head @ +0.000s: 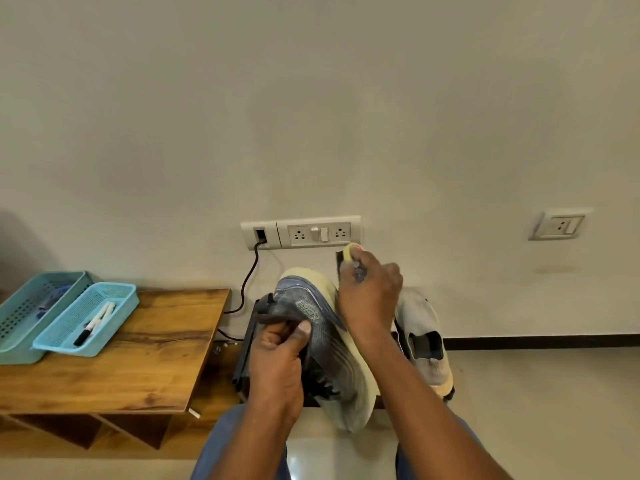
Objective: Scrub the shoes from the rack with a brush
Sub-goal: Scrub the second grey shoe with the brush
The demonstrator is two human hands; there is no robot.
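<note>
A blue-grey sneaker (322, 317) with a thick cream sole is held up on its side in front of me. My left hand (277, 362) grips it at the collar, thumb pressed on the upper. My right hand (370, 296) grips a small brush (348, 256) with a yellow body and dark bristles, at the far edge of the sole near the heel. A second, pale grey shoe (424, 337) lies on the low dark rack (246, 351) behind my right forearm.
A wooden bench (138, 368) stands at the left, carrying two light blue plastic baskets (86, 320), one with markers in it. A wall socket strip (301, 232) with a black cable hangs above the rack. My knees show at the bottom, over a pale tiled floor.
</note>
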